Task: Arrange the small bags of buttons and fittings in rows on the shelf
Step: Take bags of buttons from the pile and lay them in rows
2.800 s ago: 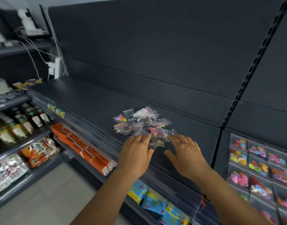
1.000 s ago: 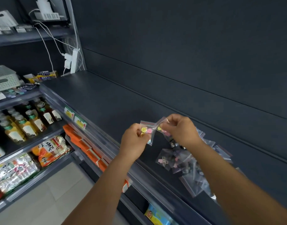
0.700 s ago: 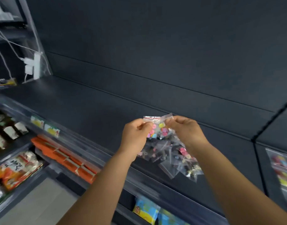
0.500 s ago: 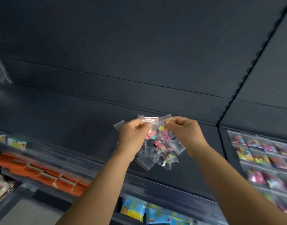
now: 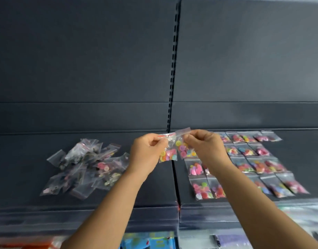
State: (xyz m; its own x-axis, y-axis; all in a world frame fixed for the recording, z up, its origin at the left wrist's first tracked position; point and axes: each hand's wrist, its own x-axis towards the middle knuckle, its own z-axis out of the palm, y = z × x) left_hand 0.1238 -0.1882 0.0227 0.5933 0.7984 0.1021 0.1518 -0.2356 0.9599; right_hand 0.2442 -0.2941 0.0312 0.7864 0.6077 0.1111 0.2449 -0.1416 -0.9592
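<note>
My left hand [image 5: 147,153] and my right hand [image 5: 205,148] are both raised above the dark shelf [image 5: 151,194]. Each pinches the top of a small clear bag of coloured buttons: the left bag [image 5: 168,153] and the right bag [image 5: 183,148] hang side by side, touching. A loose pile of small bags [image 5: 86,168] with darker fittings lies on the shelf to the left. To the right, bags of coloured buttons [image 5: 253,162] lie flat in neat rows, partly hidden by my right forearm.
A vertical slotted upright [image 5: 172,69] splits the dark back panel, and a seam runs down the shelf below my hands. A clear front rail [image 5: 100,218] edges the shelf. Blue packets [image 5: 147,241] sit on the level below.
The view has swung right from the pile to the seam, bringing the rows of arranged bags into sight. My hands still hold the button bags, now over the seam.
</note>
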